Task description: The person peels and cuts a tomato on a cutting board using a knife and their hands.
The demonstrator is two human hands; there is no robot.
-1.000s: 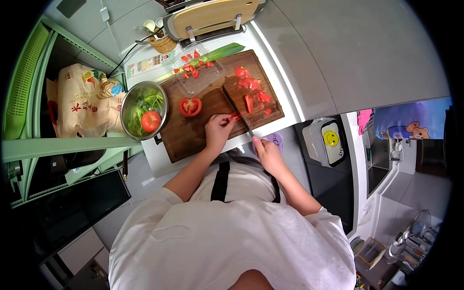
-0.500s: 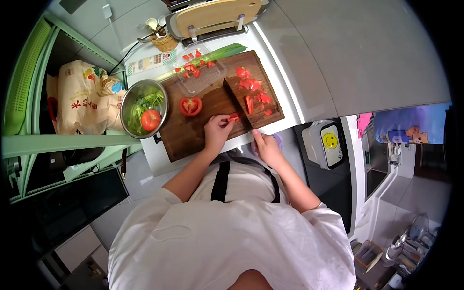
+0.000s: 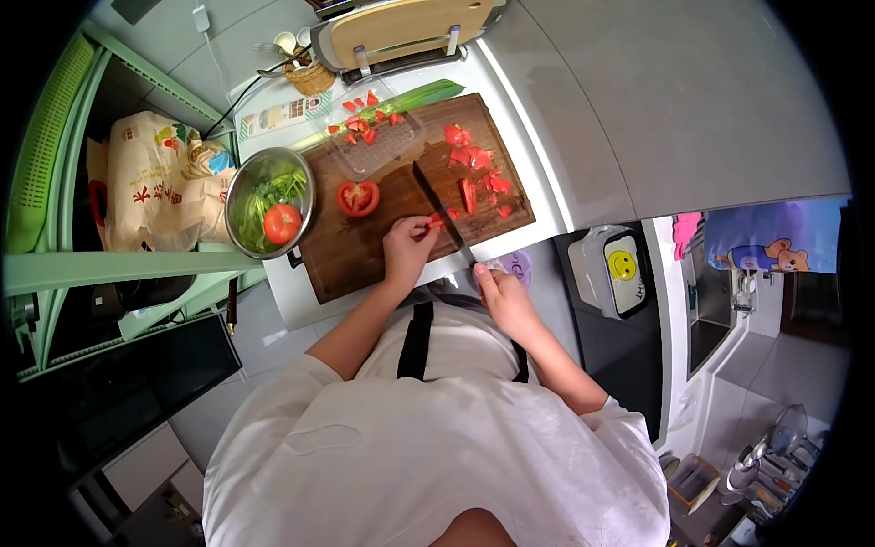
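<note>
On the dark wooden cutting board (image 3: pixel 355 260), my left hand (image 3: pixel 408 249) pinches a small piece of tomato (image 3: pixel 437 221) near the board's front edge. My right hand (image 3: pixel 501 294) is closed around the handle of a kitchen knife (image 3: pixel 441 211). The blade lies across the tomato piece, just right of my left fingertips, its tip pointing away from me. A tomato half (image 3: pixel 357 198) sits cut side up, left of the knife. Chopped tomato pieces (image 3: pixel 471 157) are scattered on the board's right side. A clear plastic container (image 3: pixel 365 162) with some tomato pieces stands at the board's back edge.
A steel bowl (image 3: pixel 233 223) with greens and a whole tomato (image 3: pixel 283 223) stands at the left. Behind the container lies a green onion (image 3: pixel 428 95). A cutting-board rack (image 3: pixel 401 36) and a wicker utensil basket (image 3: pixel 311 80) are at the back. A green shelf (image 3: pixel 137 266) borders the left.
The knife has shifted left, toward my left fingers, and its blade now shows as a narrower strip. My right hand has dropped slightly toward me. My left hand has hardly moved.
</note>
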